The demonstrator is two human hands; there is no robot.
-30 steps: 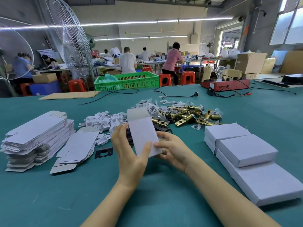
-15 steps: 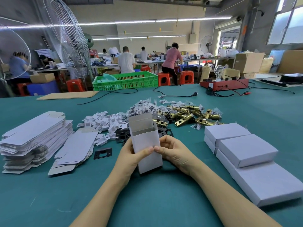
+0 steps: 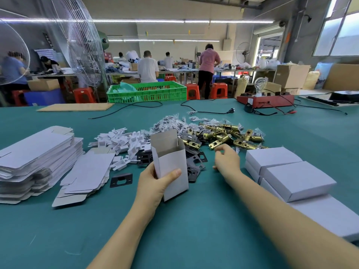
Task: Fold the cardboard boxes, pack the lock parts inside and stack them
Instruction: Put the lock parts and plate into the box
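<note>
The open box (image 3: 171,167) stands upright in the left hand (image 3: 153,185) above the tabletop (image 3: 194,230), long axis approx. vertical, mouth up w/ top flap raised, nothing visible inside yet. Left fingers are clamped around its lower part; right hand (image 3: 226,161) reaches toward the brass latches (image 3: 225,135), fingers loosely apart and w/o any part. Closed boxes (image 3: 291,177) already lie at right, and flat blanks (image 3: 37,152) wait at left, so much remains.

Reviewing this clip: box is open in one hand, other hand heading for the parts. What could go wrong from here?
1. Only the left hand holds the open box; dropping in a heavy brass latch may tip or crush it.
2. The right hand reaches over a tangled pile, so it may snag a bagged part or grab two.
3. The right forearm passes close to the packed boxes and may nudge the stack.
</note>
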